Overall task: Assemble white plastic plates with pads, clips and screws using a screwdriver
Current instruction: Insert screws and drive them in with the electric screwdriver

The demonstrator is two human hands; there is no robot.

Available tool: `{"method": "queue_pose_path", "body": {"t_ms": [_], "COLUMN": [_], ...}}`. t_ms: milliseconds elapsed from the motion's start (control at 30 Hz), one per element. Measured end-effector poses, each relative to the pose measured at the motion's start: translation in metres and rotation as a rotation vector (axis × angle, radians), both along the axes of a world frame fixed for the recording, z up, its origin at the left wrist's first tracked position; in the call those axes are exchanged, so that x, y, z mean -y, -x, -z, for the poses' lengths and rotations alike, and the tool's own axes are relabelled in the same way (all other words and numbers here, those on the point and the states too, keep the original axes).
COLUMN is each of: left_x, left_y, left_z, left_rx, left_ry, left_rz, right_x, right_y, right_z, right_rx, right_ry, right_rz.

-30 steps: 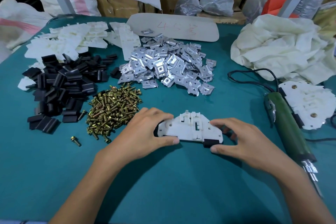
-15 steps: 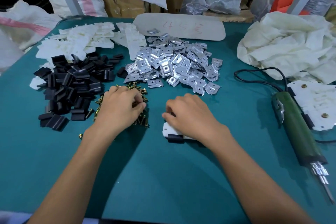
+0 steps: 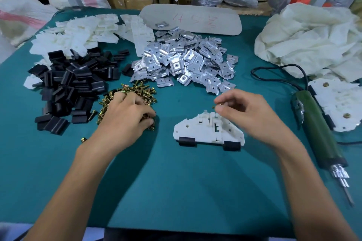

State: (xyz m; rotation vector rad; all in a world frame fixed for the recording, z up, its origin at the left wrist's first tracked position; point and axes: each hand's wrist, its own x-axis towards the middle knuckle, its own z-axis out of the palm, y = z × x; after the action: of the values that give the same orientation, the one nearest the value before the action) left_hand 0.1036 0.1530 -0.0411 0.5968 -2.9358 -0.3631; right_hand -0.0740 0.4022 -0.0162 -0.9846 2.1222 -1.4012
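Head view is looking down on a teal table [image 3: 176, 191]. The left hand [image 3: 125, 115] is resting on the screws [image 3: 137, 89], a brass heap left of centre, with its fingers curling down into the heap and closing on a few of them. The right hand [image 3: 246, 111] is hovering just above the far edge of the white plate [image 3: 197, 130]. Its thumb and forefinger are pinching a small brass piece [image 3: 219, 105], too blurred to name surely.

The plate is lying flat near the middle of the table, apart from both hands, with two fitted pads [image 3: 187, 141] sitting on its near edge. Loose pads [image 3: 68, 88] are lying heaped at the left, and metal clips [image 3: 184, 64] are heaped just beyond the plate. Spare plates [image 3: 78, 33] are lying at the far left. The green screwdriver [image 3: 317, 129] is lying at the right, untouched, bit pointing near.
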Motion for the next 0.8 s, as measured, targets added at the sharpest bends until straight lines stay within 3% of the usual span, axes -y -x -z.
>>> {"method": "queue_pose_path", "body": {"t_ms": [133, 233, 367, 533, 800], "left_x": [-0.001, -0.008, -0.037, -0.064, -0.067], "left_y": [-0.002, 0.0, 0.011, 0.021, 0.019], "left_z": [0.001, -0.002, 0.0, 0.014, 0.022], "left_rx": [-0.046, -0.202, -0.372, -0.377, -0.386], "left_ry": [-0.032, -0.094, -0.374, -0.581, -0.569], "left_rz": [0.012, 0.003, -0.016, -0.017, 0.068], "right_x": [-0.042, -0.051, -0.05, -0.043, -0.051], "right_y": [0.004, 0.002, -0.001, -0.01, -0.02], "right_z": [0.02, 0.026, 0.027, 0.024, 0.041], "right_rx": [0.007, -0.034, -0.179, -0.415, -0.273], "right_ry": [-0.031, -0.095, -0.229, -0.339, -0.192], "right_rz": [0.077, 0.086, 0.06, 0.018, 0.149]}}
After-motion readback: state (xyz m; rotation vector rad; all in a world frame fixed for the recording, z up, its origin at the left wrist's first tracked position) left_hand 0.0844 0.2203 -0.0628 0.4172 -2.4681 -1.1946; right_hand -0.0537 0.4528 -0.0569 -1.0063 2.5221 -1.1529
